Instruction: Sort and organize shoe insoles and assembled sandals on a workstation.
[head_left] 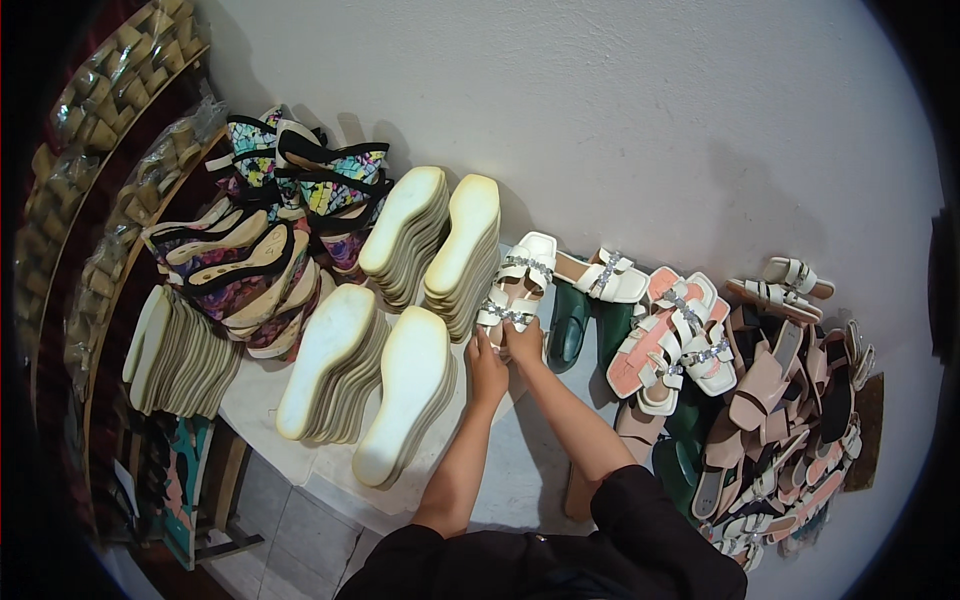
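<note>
Both of my hands are together at the near end of a white sandal [540, 247] with two jewelled straps, in the middle of the table. My left hand [488, 372] is closed on its near end from the left side. Beside it, my right hand [522, 345] grips the same end, its fingers partly hidden by the sandal. Left of my hands stand tall stacks of pale sole-shaped pieces [403, 355]. Just to the right are a dark green shoe form [569, 325] and another white jewelled sandal [618, 277].
White and pink sandals [660, 335] lie at the right, before a heap of beige footwear [765, 400]. Patterned wedge shoes [255, 270] are piled at the back left, near another sole stack [185, 355]. Shelves of wooden heel blocks [125, 80] line the far left. A wall [640, 120] rises behind.
</note>
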